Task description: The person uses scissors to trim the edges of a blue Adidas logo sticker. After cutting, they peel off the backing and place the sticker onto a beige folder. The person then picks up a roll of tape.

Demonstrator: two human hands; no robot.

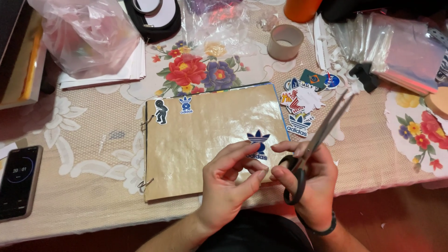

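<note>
1. While the left hand [231, 179] pinches a blue-and-white sticker [258, 145] between thumb and fingertips, the sticker sits over the lower right part of a brown ring-bound album [205, 140] lying on the table.
2. The right hand [312, 182] is closed around the black handles of the scissors [317, 140], whose blades are nearly together and point up and away.
3. Two more stickers sit at the album's upper left corner: a dark figure [160, 111] and a small blue-and-white one [185, 105].
4. A loose pile of stickers [303, 100] lies just beside the album's right edge.
5. A pinkish plastic bag [86, 35], its contents unclear, rests on a stack of white sheets [126, 70].
6. A clear bag [214, 21] holds something red and purple.
7. A tape roll [285, 42] stands nearby.
8. A phone [17, 182] lies at the left.
</note>
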